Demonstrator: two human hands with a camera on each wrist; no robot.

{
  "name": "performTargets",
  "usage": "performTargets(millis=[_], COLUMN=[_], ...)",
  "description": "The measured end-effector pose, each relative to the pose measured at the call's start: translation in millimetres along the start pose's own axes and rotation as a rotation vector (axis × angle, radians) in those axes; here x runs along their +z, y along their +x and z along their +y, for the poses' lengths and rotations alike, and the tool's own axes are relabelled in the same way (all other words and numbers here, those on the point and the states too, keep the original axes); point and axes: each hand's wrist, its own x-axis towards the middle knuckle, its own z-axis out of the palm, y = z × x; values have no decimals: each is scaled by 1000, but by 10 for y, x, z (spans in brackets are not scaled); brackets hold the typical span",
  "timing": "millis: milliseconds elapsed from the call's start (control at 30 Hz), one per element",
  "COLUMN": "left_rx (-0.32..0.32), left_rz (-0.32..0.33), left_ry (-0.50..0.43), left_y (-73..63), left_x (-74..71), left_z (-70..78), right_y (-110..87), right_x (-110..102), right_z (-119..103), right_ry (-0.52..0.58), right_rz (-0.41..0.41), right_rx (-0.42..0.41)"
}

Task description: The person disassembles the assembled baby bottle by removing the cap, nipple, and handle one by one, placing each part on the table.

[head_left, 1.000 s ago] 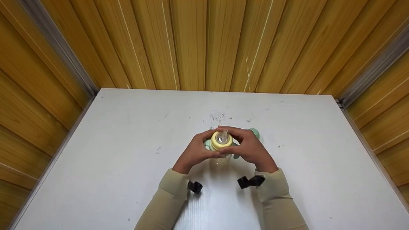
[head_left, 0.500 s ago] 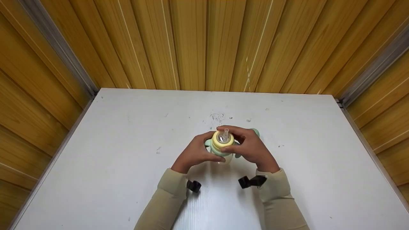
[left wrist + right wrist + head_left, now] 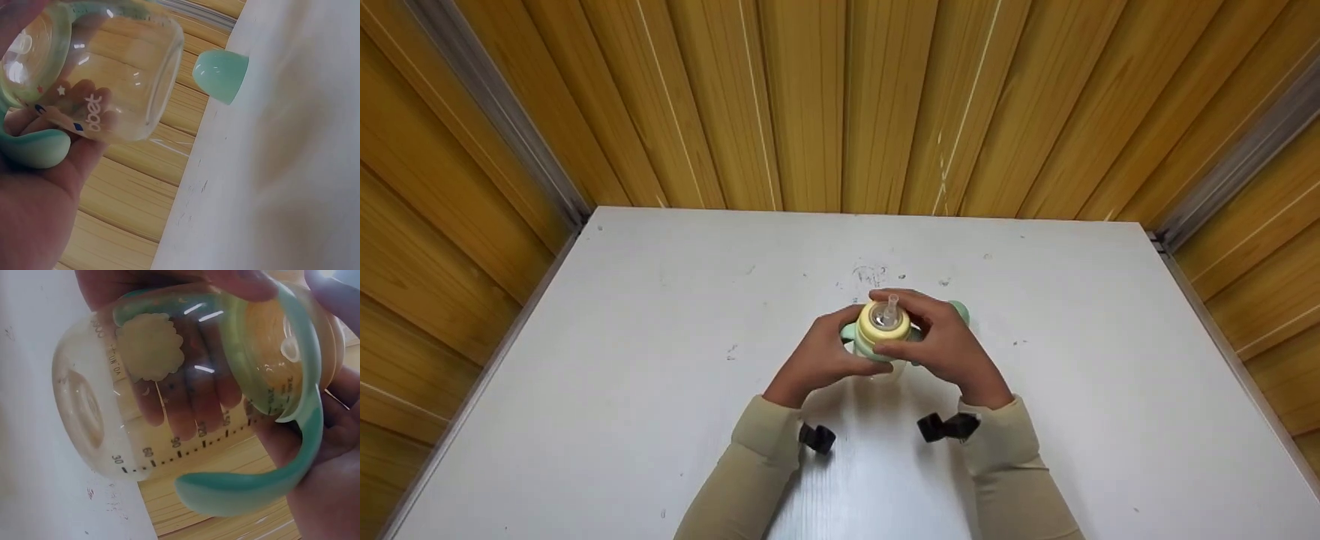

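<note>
A clear baby bottle (image 3: 132, 62) with printed measuring marks is held upright above the white table. On top is a yellow collar (image 3: 867, 330) with a clear, straw-like teat (image 3: 892, 307). Green side handles (image 3: 239, 492) stick out below the collar. My left hand (image 3: 825, 354) grips the bottle around its upper part, thumb at the front. With thumb and fingers, my right hand (image 3: 949, 341) holds the yellow collar. Behind the right hand, a green dome-shaped cap (image 3: 220, 76) stands on the table, partly hidden in the head view.
The white table (image 3: 660, 322) has dark scuff marks near its middle. Yellow wood-patterned walls (image 3: 840, 105) rise at the back and both sides. A small black camera (image 3: 817, 439) sits at the left wrist, another black camera (image 3: 949, 427) at the right.
The bottle's top has shifted slightly away and right, with its tilt changing a little. Both hands keep hold of it, making only small movements. The green cap stays put.
</note>
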Motion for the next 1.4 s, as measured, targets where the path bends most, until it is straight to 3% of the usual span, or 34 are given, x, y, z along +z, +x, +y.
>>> performTargets(millis=[200, 533, 1100, 1400], left_rx=[5, 43, 63, 39], left_rz=[49, 31, -10, -26], left_ry=[26, 21, -45, -71], left_y=[-6, -26, -34, -39], left_x=[24, 10, -30, -27], left_z=[31, 57, 50, 65], right_y=[19, 2, -18, -33], right_x=[63, 80, 87, 70], right_z=[-20, -29, -76, -83], right_ry=[-117, -130, -28, 21], right_rz=[59, 89, 31, -5], right_rx=[-24, -47, -85, -100])
